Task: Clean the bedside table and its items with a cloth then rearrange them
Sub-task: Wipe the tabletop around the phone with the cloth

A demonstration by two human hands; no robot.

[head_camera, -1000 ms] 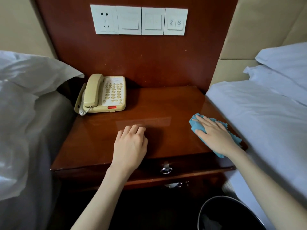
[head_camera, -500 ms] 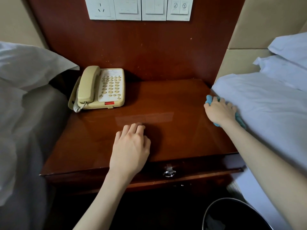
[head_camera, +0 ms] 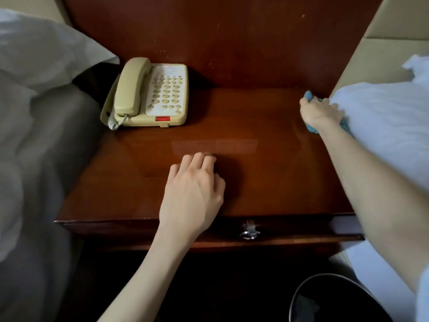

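Head view shows the wiping in progress, and I judge the task is somewhere in its early or middle part. The right hand [head_camera: 319, 112] is at the far right corner of the table [head_camera: 255, 177], with its fingers [head_camera: 308, 103] clenched around the blue cloth [head_camera: 310, 95]; a bit of the cloth shows above the knuckles and a bit below the wrist. The cloth is pressed on the wood just beside the white bedding [head_camera: 383, 126] of the right bed, close to the back panel [head_camera: 232, 43]. The left hand [head_camera: 192, 194] rests on the front middle of the table, fingers loosely curled and grasping nothing (it seems only to support the body).

The table top looks glossy, but I cannot tell from the shine which parts are already wiped. The telephone [head_camera: 148, 94] stands at the back left corner with the handset on its cradle, so I think it is not yet lifted and cleaned, and the wood under it is left to do. The rearranging also remains.

Around: a grey duvet [head_camera: 34, 159] and a pillow [head_camera: 46, 47] press against the left edge of the table, and the right bedding touches the right edge, so both side edges are hard to reach. The coiled cord [head_camera: 113, 123] of the telephone may catch the cloth. Below are a drawer handle [head_camera: 250, 233] and a dark waste bin [head_camera: 336, 300].
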